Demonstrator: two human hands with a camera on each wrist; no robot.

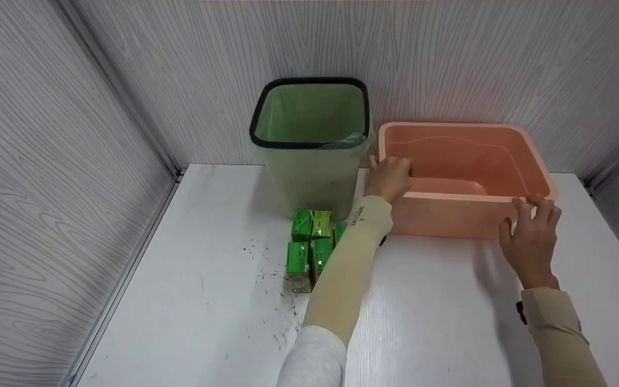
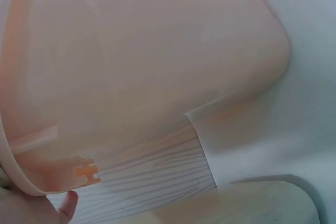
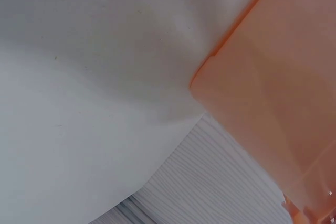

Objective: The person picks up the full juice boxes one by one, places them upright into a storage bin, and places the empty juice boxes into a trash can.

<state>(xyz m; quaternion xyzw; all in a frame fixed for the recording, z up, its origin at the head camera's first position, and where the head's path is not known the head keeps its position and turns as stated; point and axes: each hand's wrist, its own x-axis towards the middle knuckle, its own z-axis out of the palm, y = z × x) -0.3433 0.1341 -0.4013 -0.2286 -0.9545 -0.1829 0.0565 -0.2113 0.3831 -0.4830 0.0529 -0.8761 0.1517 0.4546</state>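
A salmon-pink plastic tub (image 1: 449,215) stands on the white table against the back wall, with nothing seen inside it. My left hand (image 1: 390,180) grips its rim near the front left corner, fingers bent over the edge. At the front right corner, my right hand (image 1: 534,236) holds the rim with fingertips hooked over the top and the thumb outside. In the left wrist view, the tub (image 2: 147,51) fills most of the picture, with part of the left hand (image 2: 31,208) at its rim. The right wrist view has the tub's outer wall (image 3: 273,87); the right hand is out of sight there.
A pale green bin (image 1: 309,177) with a black rim ring and a clear liner stands left of the tub. Before it are several small green boxes (image 1: 299,258), partly hidden by my left forearm. Dark crumbs (image 1: 282,293) lie on the table (image 1: 191,301). Wood-grain walls enclose it.
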